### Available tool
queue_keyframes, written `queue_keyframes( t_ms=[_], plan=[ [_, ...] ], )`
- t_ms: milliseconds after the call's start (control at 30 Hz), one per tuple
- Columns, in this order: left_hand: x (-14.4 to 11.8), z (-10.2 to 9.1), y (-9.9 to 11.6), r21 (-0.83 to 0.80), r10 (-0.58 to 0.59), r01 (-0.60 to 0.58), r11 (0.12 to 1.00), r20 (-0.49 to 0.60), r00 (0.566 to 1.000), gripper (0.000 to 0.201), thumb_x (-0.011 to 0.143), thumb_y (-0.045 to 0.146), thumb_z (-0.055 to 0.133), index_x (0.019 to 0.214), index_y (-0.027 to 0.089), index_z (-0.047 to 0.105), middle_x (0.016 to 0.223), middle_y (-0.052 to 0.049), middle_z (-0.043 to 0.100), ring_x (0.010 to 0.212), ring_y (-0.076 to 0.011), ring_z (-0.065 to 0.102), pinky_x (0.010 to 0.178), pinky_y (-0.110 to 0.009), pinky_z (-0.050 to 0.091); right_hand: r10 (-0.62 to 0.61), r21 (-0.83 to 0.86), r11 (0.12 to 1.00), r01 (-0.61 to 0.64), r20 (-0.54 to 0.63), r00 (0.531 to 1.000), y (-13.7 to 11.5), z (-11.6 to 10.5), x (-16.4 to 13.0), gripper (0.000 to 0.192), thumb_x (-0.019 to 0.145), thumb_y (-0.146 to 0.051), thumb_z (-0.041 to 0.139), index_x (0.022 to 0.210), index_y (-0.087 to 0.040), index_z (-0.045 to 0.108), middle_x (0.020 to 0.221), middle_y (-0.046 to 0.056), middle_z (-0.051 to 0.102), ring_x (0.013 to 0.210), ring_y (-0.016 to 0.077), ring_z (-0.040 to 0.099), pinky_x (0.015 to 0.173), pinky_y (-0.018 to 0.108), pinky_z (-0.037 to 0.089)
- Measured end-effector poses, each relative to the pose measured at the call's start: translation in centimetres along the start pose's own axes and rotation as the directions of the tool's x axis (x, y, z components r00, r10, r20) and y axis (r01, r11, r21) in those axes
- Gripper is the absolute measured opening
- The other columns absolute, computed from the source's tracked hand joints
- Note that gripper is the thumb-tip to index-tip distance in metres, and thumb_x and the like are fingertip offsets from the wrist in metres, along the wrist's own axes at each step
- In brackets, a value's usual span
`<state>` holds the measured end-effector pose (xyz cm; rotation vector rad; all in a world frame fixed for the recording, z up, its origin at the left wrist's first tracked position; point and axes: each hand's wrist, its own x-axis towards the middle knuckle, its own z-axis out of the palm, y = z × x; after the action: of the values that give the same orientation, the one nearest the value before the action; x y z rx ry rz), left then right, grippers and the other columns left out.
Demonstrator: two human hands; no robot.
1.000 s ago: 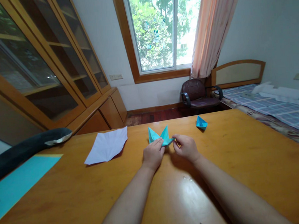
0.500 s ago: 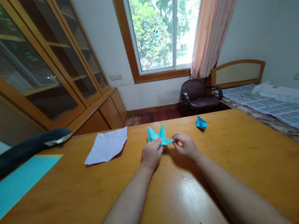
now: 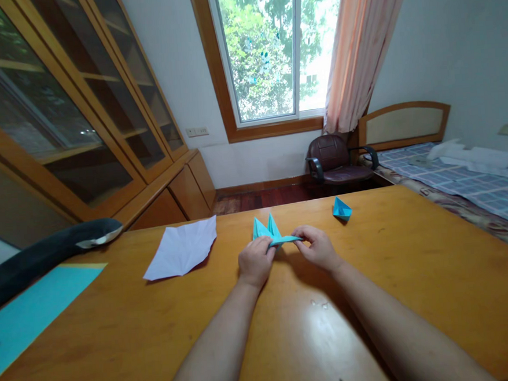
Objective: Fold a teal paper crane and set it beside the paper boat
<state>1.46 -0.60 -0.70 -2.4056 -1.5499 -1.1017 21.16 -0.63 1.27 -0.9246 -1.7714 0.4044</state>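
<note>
Between my hands is a turquoise folded paper (image 3: 274, 228) with two upright points at its back left and a narrow flap stretching right. My left hand (image 3: 256, 261) is closed on its lower left part, the thumb lying near the middle. With fingertips pinched, my right hand (image 3: 316, 247) grips the tip of the flap. The fingers partly hide the paper's lower folds. Further back on the right, a small blue folded paper piece (image 3: 342, 209) rests on the table. Left of my hands lies a creased white sheet of paper (image 3: 180, 248).
The wooden table (image 3: 116, 339) spreads under everything. At its left side are a turquoise sheet (image 3: 36, 313) and a long dark plush-like object (image 3: 44, 248). Beyond the table stand a brown armchair (image 3: 332, 159), a glass-doored cabinet (image 3: 95, 97) and a bed (image 3: 465, 167).
The turquoise paper has turned slightly; its two points sit closer together, and the right flap looks narrower and more level. Both hands keep their hold, the left shifting very slightly left.
</note>
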Motion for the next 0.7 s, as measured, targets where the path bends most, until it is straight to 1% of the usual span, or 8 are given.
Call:
queue_keyframes(
  t_ms=[67,133,233,400,467,567,700],
  plan=[
    [0.1,-0.2,0.2,0.011,-0.018,0.018,1.000,0.003,1.000,0.009,0.084,0.026,0.062,0.088,0.022,0.068,0.096,-0.004,0.072,0.087,-0.0187,0.064,0.077,-0.028,0.047,0.033,0.020,0.999,-0.032,-0.025,0.999,0.1,0.2,-0.1,0.009,0.078,-0.015,0.058,0.083,-0.020,0.063,0.074,0.002,0.066,0.065,0.0147,0.062,0.062,0.026,0.053],
    [0.1,-0.4,0.3,0.026,-0.039,0.039,0.999,0.012,0.999,0.006,0.083,0.025,0.062,0.084,0.022,0.067,0.091,-0.003,0.070,0.084,-0.0183,0.063,0.075,-0.027,0.046,0.033,0.043,0.999,-0.031,-0.041,0.999,0.3,0.5,-0.3,0.017,0.078,-0.015,0.058,0.093,-0.021,0.064,0.078,0.002,0.067,0.067,0.0144,0.063,0.064,0.027,0.054],
    [0.1,-0.5,0.4,0.031,-0.054,0.053,0.998,0.025,0.998,0.006,0.082,0.025,0.061,0.081,0.021,0.066,0.087,-0.002,0.068,0.081,-0.0175,0.061,0.072,-0.027,0.043,-0.037,0.045,0.998,0.038,-0.021,0.999,0.5,0.5,-0.4,0.026,0.080,-0.016,0.057,0.104,-0.023,0.064,0.083,0.002,0.068,0.070,0.0138,0.063,0.067,0.027,0.054],
    [0.1,-0.4,0.4,0.030,-0.039,0.038,0.999,0.046,0.998,0.004,0.081,0.023,0.061,0.080,0.022,0.064,0.086,-0.001,0.066,0.082,-0.0166,0.059,0.073,-0.026,0.042,-0.168,-0.004,0.986,0.168,0.009,0.986,0.1,0.0,-0.2,0.034,0.085,-0.015,0.054,0.117,-0.026,0.061,0.086,0.002,0.067,0.073,0.0141,0.062,0.069,0.027,0.053],
    [0.0,-0.4,0.4,0.037,-0.037,0.036,0.999,0.048,0.998,0.004,0.080,0.021,0.061,0.080,0.022,0.064,0.086,-0.001,0.066,0.083,-0.0166,0.059,0.073,-0.026,0.041,-0.228,-0.034,0.973,0.229,0.051,0.972,0.0,-0.2,-0.1,0.033,0.087,-0.015,0.052,0.115,-0.026,0.062,0.087,0.003,0.066,0.076,0.0146,0.062,0.070,0.027,0.052],
    [0.0,-0.4,0.5,0.055,-0.045,0.042,0.998,0.052,0.998,0.007,0.079,0.018,0.060,0.079,0.023,0.065,0.088,-0.001,0.065,0.084,-0.0168,0.058,0.073,-0.026,0.041,-0.287,-0.122,0.946,0.301,0.120,0.950,-0.3,-0.3,-0.1,0.025,0.087,-0.013,0.052,0.105,-0.024,0.066,0.086,0.005,0.064,0.076,0.0148,0.061,0.068,0.025,0.050],
    [0.0,-0.5,0.5,0.071,-0.069,0.065,0.995,0.053,0.996,0.011,0.077,0.017,0.060,0.081,0.025,0.068,0.087,-0.002,0.062,0.085,-0.0178,0.056,0.075,-0.027,0.042,-0.293,-0.242,0.909,0.338,0.203,0.934,-0.7,-0.4,-0.1,0.020,0.086,-0.011,0.051,0.086,-0.022,0.068,0.081,0.005,0.064,0.073,0.0149,0.059,0.067,0.024,0.047]
  ],
)
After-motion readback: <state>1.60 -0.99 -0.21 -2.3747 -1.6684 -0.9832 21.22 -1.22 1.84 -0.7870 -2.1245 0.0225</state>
